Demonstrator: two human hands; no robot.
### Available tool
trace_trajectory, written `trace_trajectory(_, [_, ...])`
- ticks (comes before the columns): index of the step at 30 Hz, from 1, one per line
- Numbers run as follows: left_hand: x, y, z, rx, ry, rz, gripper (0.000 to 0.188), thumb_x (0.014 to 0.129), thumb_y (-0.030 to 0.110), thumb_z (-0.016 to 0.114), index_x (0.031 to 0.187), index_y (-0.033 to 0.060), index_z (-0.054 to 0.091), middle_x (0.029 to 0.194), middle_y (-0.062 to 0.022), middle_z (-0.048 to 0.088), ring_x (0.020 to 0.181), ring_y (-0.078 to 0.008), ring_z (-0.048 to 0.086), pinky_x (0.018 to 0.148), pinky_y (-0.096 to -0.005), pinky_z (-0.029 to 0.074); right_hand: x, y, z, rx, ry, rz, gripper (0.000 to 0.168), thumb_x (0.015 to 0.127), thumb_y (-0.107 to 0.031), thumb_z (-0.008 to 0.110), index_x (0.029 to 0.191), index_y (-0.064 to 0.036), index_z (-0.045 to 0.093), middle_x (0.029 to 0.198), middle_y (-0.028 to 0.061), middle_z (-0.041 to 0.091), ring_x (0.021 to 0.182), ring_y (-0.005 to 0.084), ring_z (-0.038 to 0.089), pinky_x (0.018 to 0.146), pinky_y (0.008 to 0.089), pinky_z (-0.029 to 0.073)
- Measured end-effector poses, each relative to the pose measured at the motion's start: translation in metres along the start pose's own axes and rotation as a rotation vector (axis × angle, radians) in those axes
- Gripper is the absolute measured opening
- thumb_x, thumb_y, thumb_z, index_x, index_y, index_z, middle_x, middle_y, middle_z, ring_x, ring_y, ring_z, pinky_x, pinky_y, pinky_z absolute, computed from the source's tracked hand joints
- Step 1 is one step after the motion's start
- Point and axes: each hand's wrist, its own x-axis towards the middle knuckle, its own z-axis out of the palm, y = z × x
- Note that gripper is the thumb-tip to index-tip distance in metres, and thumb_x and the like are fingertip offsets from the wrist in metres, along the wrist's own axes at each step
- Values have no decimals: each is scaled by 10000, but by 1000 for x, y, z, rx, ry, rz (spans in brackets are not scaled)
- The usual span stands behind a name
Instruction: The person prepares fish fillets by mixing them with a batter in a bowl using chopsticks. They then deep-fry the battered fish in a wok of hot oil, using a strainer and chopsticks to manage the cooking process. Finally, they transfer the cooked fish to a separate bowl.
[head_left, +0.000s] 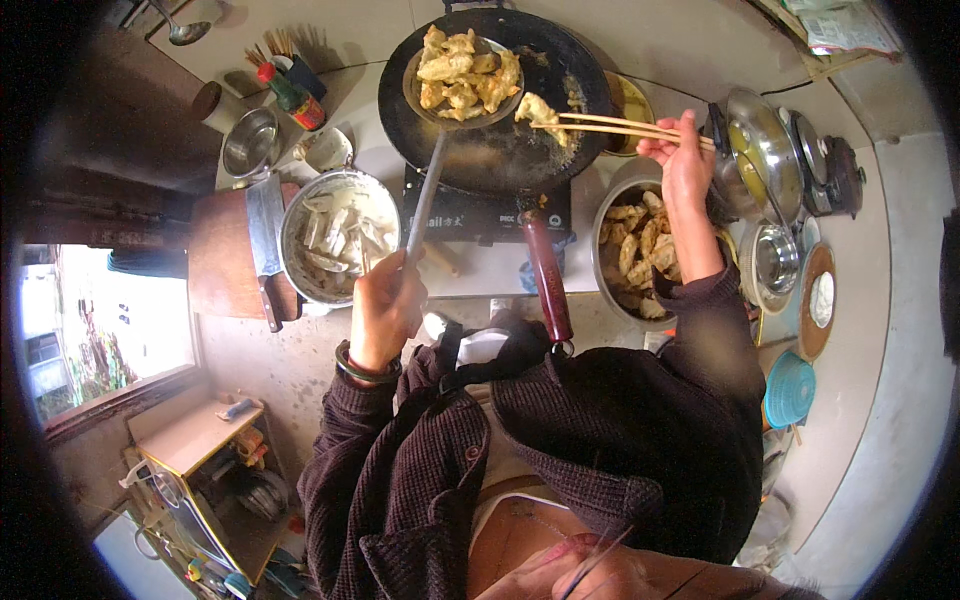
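My left hand (388, 300) grips the long metal handle of a skimmer ladle (409, 88), its bowl heaped with golden fried battered pieces (459, 71) over a black wok (495, 169). In my right hand (686, 165) is a pair of wooden chopsticks (611, 127). Their tips pinch one fried piece (537, 111) above the wok, just right of the skimmer. Oil shows in the wok beneath. To the left, a metal bowl (287, 247) contains pale strips in white batter. Below my right wrist, a steel pot (604, 289) holds more browned fried pieces, partly hidden by my sleeve.
The wok's red-brown handle (547, 277) points toward my body. A cleaver (264, 225) lies on a wooden cutting board (217, 255) at left. A sauce bottle (296, 101) stands behind. Metal basins (772, 157) and a turquoise basket (790, 390) are at right.
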Motion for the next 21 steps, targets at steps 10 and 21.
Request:
trace_trajectory(10, [-2,2,-4,-50,-46,-72,288,929,83,444,1161,-72,515,607,4,463,380,-24,347,338,-181,264,12,-30,71,-222,-463,-212,375,955,-301,479,809,17,614,698,74,627,538,131,621,494,234,523])
trace_trajectory(21, [11,24,-10,-11,-93,-69,283,921,106,466,1127,-71,544,652,-12,487,403,-34,374,350,-179,285,-21,-73,40,-279,-517,-546,353,975,-241,431,772,1,588,665,52,600,554,108,592,513,231,468])
